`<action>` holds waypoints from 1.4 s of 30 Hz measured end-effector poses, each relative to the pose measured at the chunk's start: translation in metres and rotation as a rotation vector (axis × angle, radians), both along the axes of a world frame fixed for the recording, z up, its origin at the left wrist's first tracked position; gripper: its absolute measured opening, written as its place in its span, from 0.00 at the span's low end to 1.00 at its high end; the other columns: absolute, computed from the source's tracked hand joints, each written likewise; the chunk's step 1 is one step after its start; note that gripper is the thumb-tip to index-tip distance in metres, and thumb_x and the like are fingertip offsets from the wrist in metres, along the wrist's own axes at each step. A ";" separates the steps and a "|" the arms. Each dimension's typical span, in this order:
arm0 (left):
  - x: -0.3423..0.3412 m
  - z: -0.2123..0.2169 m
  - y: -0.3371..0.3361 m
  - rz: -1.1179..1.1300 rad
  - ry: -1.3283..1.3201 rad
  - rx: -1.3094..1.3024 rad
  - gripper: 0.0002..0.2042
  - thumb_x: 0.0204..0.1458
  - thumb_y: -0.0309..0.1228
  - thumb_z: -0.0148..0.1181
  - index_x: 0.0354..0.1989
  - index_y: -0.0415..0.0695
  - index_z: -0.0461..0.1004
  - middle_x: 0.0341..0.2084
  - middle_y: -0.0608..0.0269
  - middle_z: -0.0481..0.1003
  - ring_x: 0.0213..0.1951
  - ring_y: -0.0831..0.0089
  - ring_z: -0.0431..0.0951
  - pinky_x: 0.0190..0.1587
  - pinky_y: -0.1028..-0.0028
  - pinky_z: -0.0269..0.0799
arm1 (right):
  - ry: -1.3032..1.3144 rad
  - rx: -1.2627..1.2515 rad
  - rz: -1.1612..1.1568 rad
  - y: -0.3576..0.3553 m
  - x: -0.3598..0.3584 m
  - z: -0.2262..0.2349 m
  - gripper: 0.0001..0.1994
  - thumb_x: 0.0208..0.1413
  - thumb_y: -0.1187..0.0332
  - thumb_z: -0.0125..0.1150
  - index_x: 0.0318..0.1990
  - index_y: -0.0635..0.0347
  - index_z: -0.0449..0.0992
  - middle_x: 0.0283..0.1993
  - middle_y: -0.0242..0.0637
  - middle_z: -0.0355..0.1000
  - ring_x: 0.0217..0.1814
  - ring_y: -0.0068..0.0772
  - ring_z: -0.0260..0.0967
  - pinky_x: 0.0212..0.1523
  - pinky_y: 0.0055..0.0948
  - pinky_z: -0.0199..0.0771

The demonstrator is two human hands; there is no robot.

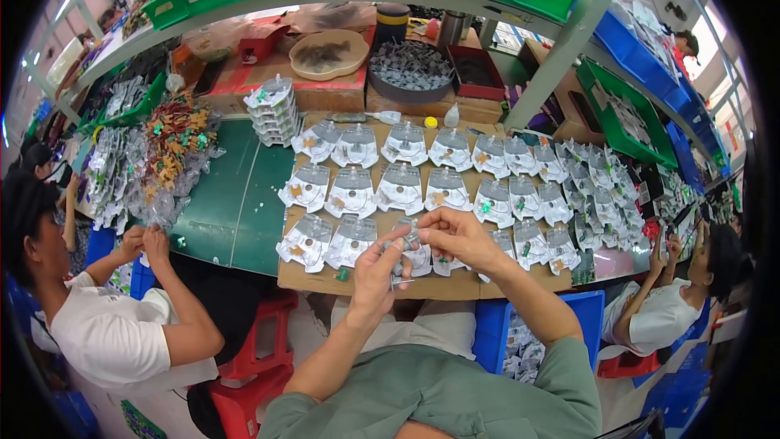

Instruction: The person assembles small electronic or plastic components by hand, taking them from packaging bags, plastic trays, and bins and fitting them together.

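Note:
Both my hands are raised over the near edge of a cardboard sheet (357,283). A small clear-grey part (410,237), too small to name, sits between them. My left hand (379,267) is closed on it with bent fingers; a short thin metal piece (402,280) sticks out beside those fingers. From the right, my right hand (461,240) pinches at the same part with thumb and fingertips. Beneath and beyond, rows of clear plastic housings (354,190) lie on the cardboard. Some carry orange pieces or green pieces (487,206). My hands partly cover the nearest row.
Stacked housings (272,114) stand at the cardboard's far left. Behind are a round tray of small grey parts (410,99), a glue bottle (452,115) and a yellow cap (431,122). A shelf post (573,41) rises at right. Co-workers sit on both sides; a blue bin (581,317) is near my right.

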State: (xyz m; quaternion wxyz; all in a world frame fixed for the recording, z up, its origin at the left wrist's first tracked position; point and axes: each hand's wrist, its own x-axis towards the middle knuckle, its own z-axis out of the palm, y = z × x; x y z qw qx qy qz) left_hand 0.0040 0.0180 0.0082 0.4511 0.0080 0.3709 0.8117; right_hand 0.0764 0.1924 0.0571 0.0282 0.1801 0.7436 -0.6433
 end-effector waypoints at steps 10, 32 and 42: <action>0.003 0.005 0.022 -0.112 0.040 -0.024 0.17 0.62 0.33 0.52 0.56 0.37 0.68 0.31 0.62 0.74 0.22 0.81 0.70 0.17 0.82 0.64 | 0.228 0.255 -0.237 0.054 0.005 0.003 0.07 0.57 0.67 0.63 0.33 0.62 0.78 0.30 0.31 0.75 0.26 0.18 0.67 0.23 0.20 0.65; -0.023 0.014 0.011 -0.422 0.191 0.065 0.19 0.61 0.27 0.47 0.61 0.40 0.65 0.28 0.65 0.69 0.21 0.81 0.68 0.13 0.84 0.60 | -0.085 1.285 0.080 0.145 -0.093 -0.040 0.17 0.51 0.62 0.64 0.43 0.67 0.78 0.35 0.46 0.77 0.37 0.49 0.76 0.37 0.39 0.74; -0.017 0.016 0.023 -0.613 0.190 0.168 0.17 0.60 0.26 0.48 0.57 0.38 0.69 0.25 0.63 0.67 0.19 0.80 0.68 0.11 0.84 0.59 | -0.065 -0.298 0.189 0.040 0.005 -0.014 0.11 0.61 0.65 0.58 0.44 0.64 0.77 0.32 0.26 0.72 0.26 0.12 0.61 0.24 0.15 0.61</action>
